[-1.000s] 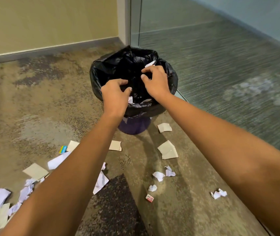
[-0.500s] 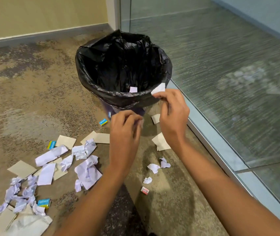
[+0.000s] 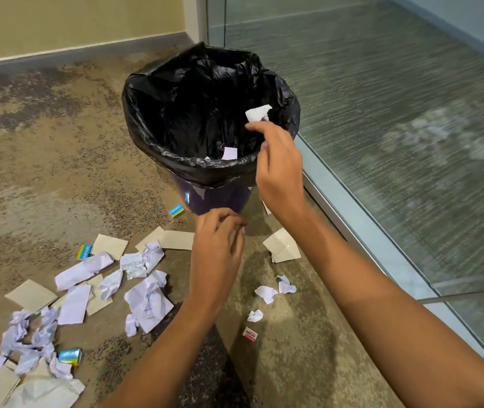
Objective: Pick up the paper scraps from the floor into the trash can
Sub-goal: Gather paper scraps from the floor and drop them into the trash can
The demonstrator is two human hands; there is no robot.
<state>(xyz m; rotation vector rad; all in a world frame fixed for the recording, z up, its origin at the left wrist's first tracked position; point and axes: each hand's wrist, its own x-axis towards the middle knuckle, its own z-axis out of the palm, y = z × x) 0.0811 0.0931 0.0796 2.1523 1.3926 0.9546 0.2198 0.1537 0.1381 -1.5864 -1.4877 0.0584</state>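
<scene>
A trash can [image 3: 158, 148] lined with a black bag stands on the floor ahead of me. My right hand [image 3: 279, 178] is over its near right rim, pinching a white paper scrap [image 3: 258, 113] above the opening. A pale scrap [image 3: 230, 153] lies inside the bag. My left hand [image 3: 217, 251] hangs lower, in front of the can's base, fingers curled together with nothing visible in them. Crumpled white papers [image 3: 146, 298] and tan cards [image 3: 282, 245] litter the floor to the left and in front of the can.
A glass partition with a metal bottom frame [image 3: 352, 219] runs along the right, close to the can. A wall with a grey baseboard [image 3: 72, 51] closes the back. Small blue boxes [image 3: 176, 210] and a red-and-white box [image 3: 249, 334] lie among the scraps.
Both hands pulled back out of the can a second ago. Since then my right hand has risen over the rim again with the white scrap, while my left hand has stayed low.
</scene>
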